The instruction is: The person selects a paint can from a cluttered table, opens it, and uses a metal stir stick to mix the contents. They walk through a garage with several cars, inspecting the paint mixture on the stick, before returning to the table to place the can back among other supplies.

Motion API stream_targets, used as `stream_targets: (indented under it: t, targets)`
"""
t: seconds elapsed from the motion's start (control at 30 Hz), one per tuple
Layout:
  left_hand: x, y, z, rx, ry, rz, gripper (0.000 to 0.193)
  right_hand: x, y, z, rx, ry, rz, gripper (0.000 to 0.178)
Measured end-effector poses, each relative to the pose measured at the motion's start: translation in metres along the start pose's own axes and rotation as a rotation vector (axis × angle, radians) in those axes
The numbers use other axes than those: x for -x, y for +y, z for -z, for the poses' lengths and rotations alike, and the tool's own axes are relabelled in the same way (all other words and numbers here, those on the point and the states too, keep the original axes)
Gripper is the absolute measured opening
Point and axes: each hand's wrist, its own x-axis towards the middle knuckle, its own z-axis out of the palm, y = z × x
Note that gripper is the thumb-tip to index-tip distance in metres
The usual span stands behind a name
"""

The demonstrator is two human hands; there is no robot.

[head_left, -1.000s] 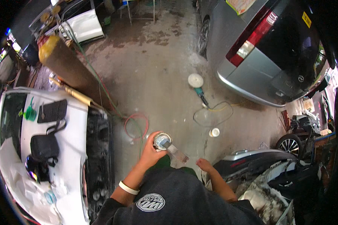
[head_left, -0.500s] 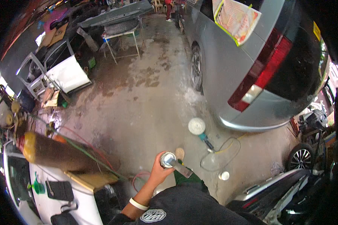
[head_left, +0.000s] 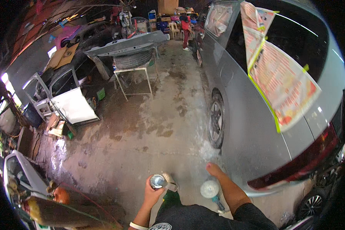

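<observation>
My left hand is wrapped round a small open can with greyish contents, held low in front of me. A flat grey blade, like a putty knife, sticks out over the can's right side. My right hand reaches forward near the lower side of the silver-grey vehicle, beyond its rear wheel. Blur and angle hide its fingers. Below the right forearm, a power tool with a round pale pad and a blue-green body lies on the floor.
Printed paper is taped over the vehicle's window and panel. At left are a white door panel, a gas cylinder and hoses. Ahead, a metal stand bears a tire. A person in red stands far back.
My view has tilted up and shifted forward along the vehicle. My right arm has come into view, stretched ahead. My left hand still grips the can.
</observation>
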Motion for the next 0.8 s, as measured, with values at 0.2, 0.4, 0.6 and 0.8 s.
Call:
stream_targets:
  t: [0.2, 0.4, 0.6, 0.8]
  targets:
    - [-0.221, 0.015, -0.051, -0.089, -0.158, 0.007, 0.078, -0.181, -0.014, 0.053, 0.008, 0.04, 0.132, 0.027]
    - [-0.442, 0.028, -0.144, -0.015, -0.435, -0.028, 0.078, -0.143, 0.18, 0.041, 0.287, -0.299, -0.167, 0.033]
    - [-0.644, 0.032, -0.209, -0.079, -0.557, 0.064, 0.082, -0.182, 0.135, 0.066, -0.167, -0.435, -0.836, 0.032]
    - [-0.827, 0.054, -0.341, -0.014, -0.519, 0.075, 0.082, -0.346, 0.164, 0.171, -0.281, -0.366, -0.925, 0.032]
